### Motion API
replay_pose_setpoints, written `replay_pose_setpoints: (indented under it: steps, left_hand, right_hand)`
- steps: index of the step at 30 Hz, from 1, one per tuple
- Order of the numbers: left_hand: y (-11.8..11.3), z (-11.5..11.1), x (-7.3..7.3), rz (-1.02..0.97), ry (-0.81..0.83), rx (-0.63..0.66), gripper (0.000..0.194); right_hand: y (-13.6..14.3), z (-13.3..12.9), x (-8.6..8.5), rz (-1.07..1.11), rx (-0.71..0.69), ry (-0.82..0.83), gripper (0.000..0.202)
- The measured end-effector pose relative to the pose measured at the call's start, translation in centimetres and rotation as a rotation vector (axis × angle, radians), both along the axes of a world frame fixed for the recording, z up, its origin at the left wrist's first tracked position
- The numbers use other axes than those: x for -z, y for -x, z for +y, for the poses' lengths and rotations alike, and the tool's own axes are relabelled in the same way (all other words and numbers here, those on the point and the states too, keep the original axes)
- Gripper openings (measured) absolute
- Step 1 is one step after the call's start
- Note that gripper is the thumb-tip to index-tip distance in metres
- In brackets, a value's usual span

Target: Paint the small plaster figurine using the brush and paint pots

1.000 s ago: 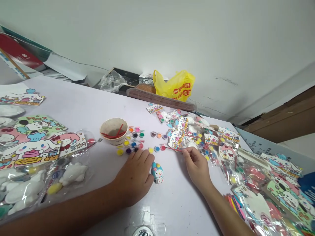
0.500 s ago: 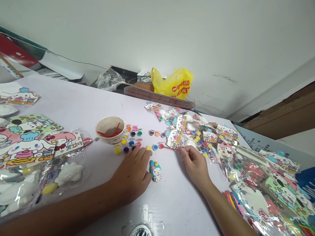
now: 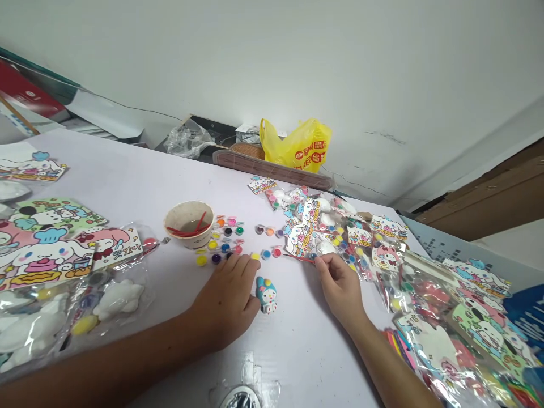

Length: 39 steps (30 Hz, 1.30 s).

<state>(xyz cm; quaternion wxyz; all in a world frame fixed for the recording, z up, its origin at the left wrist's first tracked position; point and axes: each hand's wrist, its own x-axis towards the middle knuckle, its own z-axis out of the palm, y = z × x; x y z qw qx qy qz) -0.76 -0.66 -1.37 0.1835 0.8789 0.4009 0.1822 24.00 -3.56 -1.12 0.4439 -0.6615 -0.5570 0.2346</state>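
A thin red paintbrush [image 3: 300,258] is pinched between the thumb and fingers of my right hand [image 3: 341,286]. Its tip points left, close to a pinkish-red paint pot [image 3: 276,253]. My left hand [image 3: 229,297] rests on the table with fingers stretched forward, their tips at a row of small paint pots, partly covering them; a yellow pot [image 3: 255,256] shows beside the fingertips. Between my hands, next to my left thumb, stands a small painted figurine [image 3: 267,294] with a blue hood and white face. More open paint pots [image 3: 228,232] in several colours sit beyond my left hand.
A paper cup [image 3: 189,224] holds murky water and red sticks. Bagged white figurines with printed cards lie left [image 3: 119,300] and right [image 3: 429,340]. At the far edge are a yellow plastic bag [image 3: 297,147] and a brownish panel [image 3: 272,169]. A round metal fitting [image 3: 240,398] is near me.
My right hand has shifted slightly right with the paintbrush, its tip a little farther from the pinkish-red pot. My left hand and the figurine stay in place; the view shifts slightly.
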Motion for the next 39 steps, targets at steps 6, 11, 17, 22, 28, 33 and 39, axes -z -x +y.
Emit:
replay_pose_setpoints:
  steps: [6, 11, 17, 22, 28, 33, 39]
  left_hand:
    - [-0.04, 0.01, 0.03, 0.006, -0.003, 0.010, 0.046]
    - [-0.07, 0.01, -0.01, 0.007, -0.006, 0.002, 0.045]
    - [-0.03, 0.00, 0.04, -0.004, -0.017, 0.006, 0.045]
    - [0.01, -0.04, 0.24, -0.013, -0.042, -0.006, 0.047]
    - [-0.04, -0.02, 0.24, 0.000, -0.041, -0.022, 0.049]
    - [-0.08, 0.00, 0.30, -0.012, -0.039, -0.020, 0.048]
    - [-0.07, 0.00, 0.12, 0.005, -0.014, -0.006, 0.048]
  right_hand:
    - [0.42, 0.17, 0.10, 0.007, -0.012, 0.025, 0.037]
    - [0.72, 0.50, 0.21, -0.033, 0.007, 0.034, 0.038]
    - [0.78, 0.53, 0.23, -0.101, -0.003, 0.031, 0.038]
    - [0.60, 0.38, 0.34, -0.122, -0.016, 0.007, 0.037]
    - [0.32, 0.13, 0.34, -0.133, -0.028, -0.009, 0.037]
    - [0.18, 0.04, 0.19, -0.132, -0.031, -0.007, 0.035]
    - [0.11, -0.05, 0.14, -0.092, -0.018, -0.029, 0.033]
